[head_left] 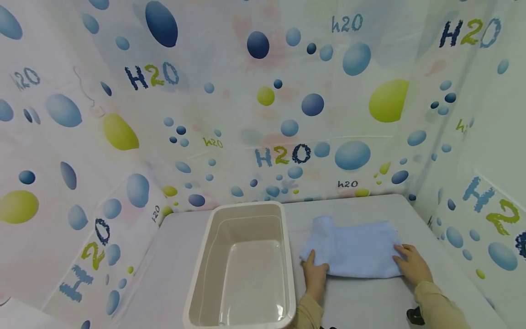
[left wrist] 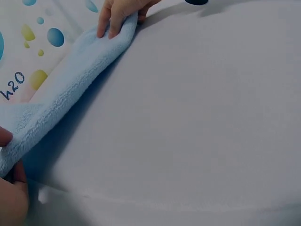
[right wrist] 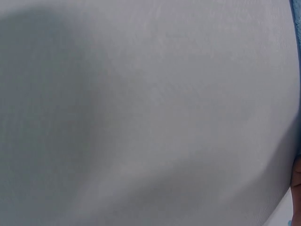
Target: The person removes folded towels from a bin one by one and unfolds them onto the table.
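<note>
A light blue, fluffy towel [head_left: 363, 251] lies folded into a flat rectangle on the table, its left end doubled over into a narrow flap that sticks out at the back. My left hand [head_left: 315, 278] pinches its front left corner; the left wrist view shows the thumb above and fingers beneath the edge of the cloth [left wrist: 70, 89]. At the opposite end, my right hand [head_left: 414, 265] grips the right edge, fingertips on top. The front edge between the hands looks lifted over its shadow. The right wrist view catches only a strip of the hand [right wrist: 296, 188].
Left of the towel stands a deep beige plastic basin [head_left: 255, 228] with nothing in it, close beside my left forearm. The white-covered table [head_left: 164, 274] meets printed wall sheets [head_left: 230, 114] behind and at both sides. A small black object [head_left: 416, 316] sits by my right sleeve.
</note>
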Motion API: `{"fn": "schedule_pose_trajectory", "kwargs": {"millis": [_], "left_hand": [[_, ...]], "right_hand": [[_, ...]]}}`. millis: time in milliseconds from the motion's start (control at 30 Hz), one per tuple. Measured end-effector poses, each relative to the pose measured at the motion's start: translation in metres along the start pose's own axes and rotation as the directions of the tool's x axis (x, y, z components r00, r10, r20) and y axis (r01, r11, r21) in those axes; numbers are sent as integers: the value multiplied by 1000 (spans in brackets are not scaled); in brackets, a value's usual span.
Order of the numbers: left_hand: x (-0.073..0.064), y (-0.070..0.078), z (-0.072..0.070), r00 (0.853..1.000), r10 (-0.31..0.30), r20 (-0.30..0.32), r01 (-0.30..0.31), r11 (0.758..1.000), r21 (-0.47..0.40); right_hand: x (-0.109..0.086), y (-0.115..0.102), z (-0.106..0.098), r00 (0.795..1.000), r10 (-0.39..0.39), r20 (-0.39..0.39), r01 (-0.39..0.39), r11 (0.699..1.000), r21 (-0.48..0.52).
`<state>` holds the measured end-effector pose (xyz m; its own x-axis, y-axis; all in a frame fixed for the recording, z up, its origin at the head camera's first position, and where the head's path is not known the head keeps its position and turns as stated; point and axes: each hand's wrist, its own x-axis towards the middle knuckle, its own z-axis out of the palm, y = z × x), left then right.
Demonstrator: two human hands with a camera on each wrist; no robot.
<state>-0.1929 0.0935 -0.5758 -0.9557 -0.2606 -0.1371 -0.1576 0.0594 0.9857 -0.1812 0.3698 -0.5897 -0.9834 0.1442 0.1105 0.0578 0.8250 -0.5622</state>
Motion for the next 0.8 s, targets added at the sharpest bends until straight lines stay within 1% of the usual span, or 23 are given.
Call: {"fn": "schedule_pose_trajectory", "kwargs": {"millis": [100,200,267,300,333,400,533,667,733,800], "left_hand": [[-4,-5,-3,997,51,-51,-48,996,76],[-8,-12,-6,983,126,-136,-102,980,170],[-10,-16,-8,971,167,-173,-129,969,213],[-11,-17,-9,966,178,-186,-133,964,230],[-12,-18,-10,964,182,-193,-134,962,239],[-14,-19,-12,964,180,-194,-127,958,259],[-17,-18,-14,974,140,-176,-89,959,268],[-20,-13,-17,984,100,-148,-57,962,269],[-21,-10,-18,985,99,-142,-58,962,268],[-23,-9,-20,979,119,-164,-65,951,301]], "right_hand": [[-1,3,-2,1000,4,1,-4,1000,-26],[0,3,-5,1000,-6,7,6,998,-59],[1,3,-6,1000,-22,8,22,996,-88],[2,2,-7,999,-33,5,34,994,-104],[3,1,-7,999,-45,2,45,992,-122],[5,-1,-7,998,-63,-8,61,986,-157],[5,-6,-8,997,-73,-19,67,977,-202],[5,-11,-11,997,-67,-21,60,968,-244],[5,-13,-13,997,-67,-26,57,962,-266],[4,-15,-14,998,-58,-33,46,958,-283]]}}
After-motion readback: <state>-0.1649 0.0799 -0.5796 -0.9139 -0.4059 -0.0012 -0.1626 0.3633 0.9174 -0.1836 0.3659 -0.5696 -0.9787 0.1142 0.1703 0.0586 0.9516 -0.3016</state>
